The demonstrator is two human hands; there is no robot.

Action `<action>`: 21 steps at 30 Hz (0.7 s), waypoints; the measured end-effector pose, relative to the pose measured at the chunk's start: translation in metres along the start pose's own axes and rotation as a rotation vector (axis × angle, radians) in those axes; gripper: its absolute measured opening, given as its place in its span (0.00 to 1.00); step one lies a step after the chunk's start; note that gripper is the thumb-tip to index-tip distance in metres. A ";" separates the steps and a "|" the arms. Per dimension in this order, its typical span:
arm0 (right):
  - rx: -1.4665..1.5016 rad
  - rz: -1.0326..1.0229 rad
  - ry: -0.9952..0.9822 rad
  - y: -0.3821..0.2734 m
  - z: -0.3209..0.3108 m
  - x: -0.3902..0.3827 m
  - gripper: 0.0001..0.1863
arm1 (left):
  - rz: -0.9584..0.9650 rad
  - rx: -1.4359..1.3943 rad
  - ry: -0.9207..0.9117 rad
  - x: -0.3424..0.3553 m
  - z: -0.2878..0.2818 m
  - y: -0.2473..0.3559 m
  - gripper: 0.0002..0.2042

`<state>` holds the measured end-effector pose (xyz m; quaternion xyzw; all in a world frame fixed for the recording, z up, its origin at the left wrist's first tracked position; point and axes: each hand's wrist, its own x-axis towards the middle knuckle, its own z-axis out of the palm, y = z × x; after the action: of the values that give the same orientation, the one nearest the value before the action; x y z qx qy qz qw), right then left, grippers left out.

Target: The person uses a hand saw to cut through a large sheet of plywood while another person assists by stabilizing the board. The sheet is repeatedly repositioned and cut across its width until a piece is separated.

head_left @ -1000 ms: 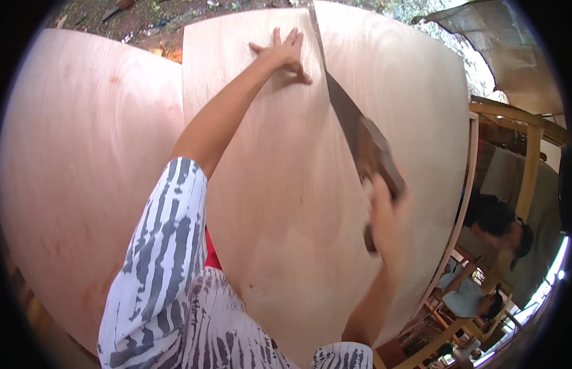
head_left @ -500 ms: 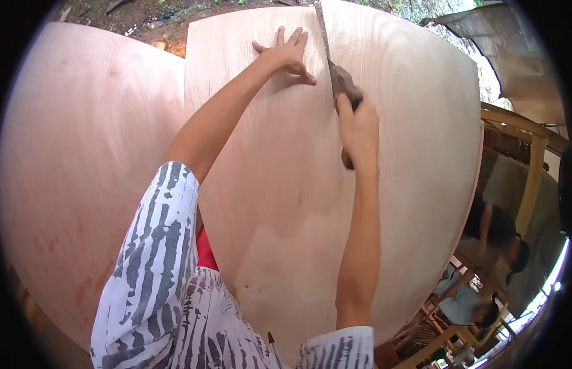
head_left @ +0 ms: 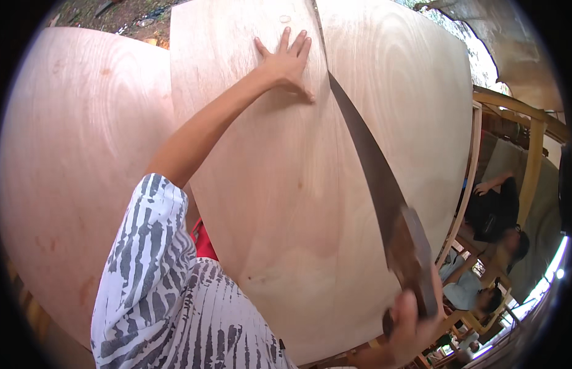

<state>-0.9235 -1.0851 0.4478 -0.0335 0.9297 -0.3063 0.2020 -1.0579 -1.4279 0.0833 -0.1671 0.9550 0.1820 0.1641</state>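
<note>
- The left hand (head_left: 287, 61) lies flat on the plywood sheet (head_left: 267, 203), fingers spread, just left of the cut line.
- The right hand (head_left: 412, 323), blurred and partly cut off at the lower edge, is wrapped around the handle of the handsaw (head_left: 375, 178).
- The saw blade runs up from that hand into the cut; its tip is hard to make out.
- A 2nd plywood sheet (head_left: 77, 166) lies left of the left hand.
</note>
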 end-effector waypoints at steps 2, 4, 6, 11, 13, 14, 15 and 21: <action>0.055 -0.069 -0.114 0.008 0.076 0.082 0.26 | -0.046 0.007 -0.026 -0.014 0.002 -0.023 0.79; 0.103 -0.240 -0.094 0.013 0.161 0.166 0.22 | -0.050 -0.018 -0.027 -0.013 0.006 -0.020 0.79; 0.044 -0.330 -0.092 0.011 0.192 0.237 0.19 | -0.020 -0.093 -0.045 -0.005 0.011 0.000 0.80; -0.159 -0.181 -0.232 -0.025 0.164 0.227 0.22 | -0.014 -0.102 -0.037 -0.001 0.015 -0.013 0.80; -0.005 -0.136 -0.207 -0.011 0.128 0.176 0.24 | -0.080 -0.059 -0.060 -0.008 0.011 -0.041 0.78; 0.070 -0.071 -0.209 -0.013 0.096 0.139 0.25 | -0.093 -0.050 -0.056 -0.010 0.004 -0.044 0.78; 0.116 0.016 -0.165 -0.016 0.053 0.096 0.27 | -0.063 -0.061 -0.043 -0.004 0.002 -0.024 0.78; 0.083 0.011 0.040 -0.004 -0.008 -0.009 0.26 | -0.070 -0.068 -0.068 0.000 -0.003 -0.005 0.78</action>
<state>-0.9191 -1.0824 0.4592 -0.0139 0.9202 -0.3441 0.1861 -1.0566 -1.4333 0.0850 -0.1997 0.9357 0.2142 0.1967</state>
